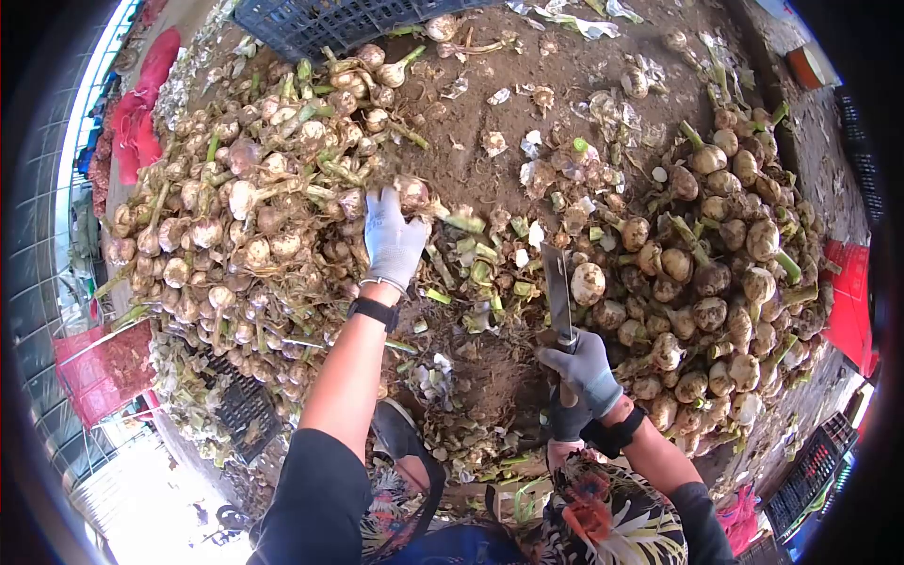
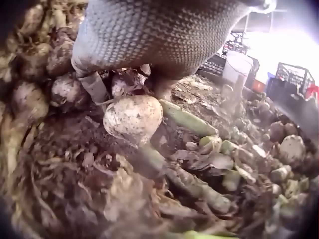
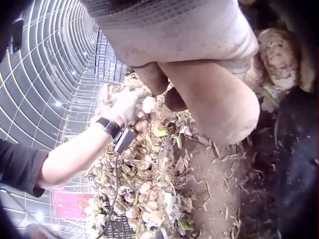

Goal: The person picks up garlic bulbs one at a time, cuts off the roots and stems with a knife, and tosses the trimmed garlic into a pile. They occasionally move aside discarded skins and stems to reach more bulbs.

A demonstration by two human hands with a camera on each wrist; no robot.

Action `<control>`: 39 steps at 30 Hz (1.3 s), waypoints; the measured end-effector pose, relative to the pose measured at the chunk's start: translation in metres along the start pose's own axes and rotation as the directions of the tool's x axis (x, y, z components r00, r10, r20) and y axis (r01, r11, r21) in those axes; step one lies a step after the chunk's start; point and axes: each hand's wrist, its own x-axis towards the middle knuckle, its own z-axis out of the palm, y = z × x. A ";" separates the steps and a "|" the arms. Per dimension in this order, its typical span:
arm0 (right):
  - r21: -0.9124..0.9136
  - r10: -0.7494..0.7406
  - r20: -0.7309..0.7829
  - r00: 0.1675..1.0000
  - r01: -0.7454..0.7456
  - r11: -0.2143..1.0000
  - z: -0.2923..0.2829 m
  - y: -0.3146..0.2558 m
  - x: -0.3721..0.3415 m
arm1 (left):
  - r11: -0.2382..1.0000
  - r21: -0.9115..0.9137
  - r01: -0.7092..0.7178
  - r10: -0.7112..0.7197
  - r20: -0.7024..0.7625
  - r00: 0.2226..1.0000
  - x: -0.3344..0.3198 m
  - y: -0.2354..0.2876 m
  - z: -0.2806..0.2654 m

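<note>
The gloved left hand [image 1: 394, 243] is at the right edge of a big garlic pile [image 1: 268, 193], its fingers curled round a garlic bulb [image 1: 412, 194]. In the left wrist view the glove [image 2: 154, 37] hides part of its grip; a pale bulb [image 2: 132, 118] with a stalk shows right below the fingers. The gloved right hand [image 1: 586, 369] grips a knife, whose broad blade [image 1: 556, 287] points up and away between the piles. From the right glove [image 3: 184, 37] sticks out the rounded wooden handle [image 3: 224, 104] in the right wrist view.
Another heap of bulbs [image 1: 711, 282] lies to the right. Cut stalk pieces [image 1: 480, 259] and dry skins cover the soil between the heaps. A blue crate [image 1: 325, 28] stands at the top, a black crate [image 1: 247, 414] at lower left. A shoe [image 1: 400, 433] is near the bottom.
</note>
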 end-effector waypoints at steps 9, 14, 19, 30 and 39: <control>0.072 -0.234 -0.056 0.971 0.237 0.969 0.012 -0.034 -0.006 | 0.965 -0.245 0.097 -0.090 0.042 0.995 -0.006 0.031 -0.028; 0.273 -0.350 -0.009 0.937 0.339 0.900 0.019 -0.085 -0.008 | 0.883 -0.393 -0.257 0.355 0.201 0.913 -0.076 0.094 -0.089; 0.266 -0.396 0.083 0.914 0.363 0.893 0.038 -0.077 0.005 | 0.767 -0.640 0.052 0.120 0.223 0.967 -0.128 0.103 -0.084; -0.708 -0.703 0.256 0.664 0.624 0.332 0.039 -0.072 -0.024 | 0.117 -0.789 0.603 -0.125 0.591 0.797 -0.176 0.054 -0.077; -0.851 -0.637 0.326 0.698 0.510 0.124 0.056 -0.071 -0.035 | 0.215 -0.776 0.593 -0.050 0.598 0.800 -0.182 0.038 -0.082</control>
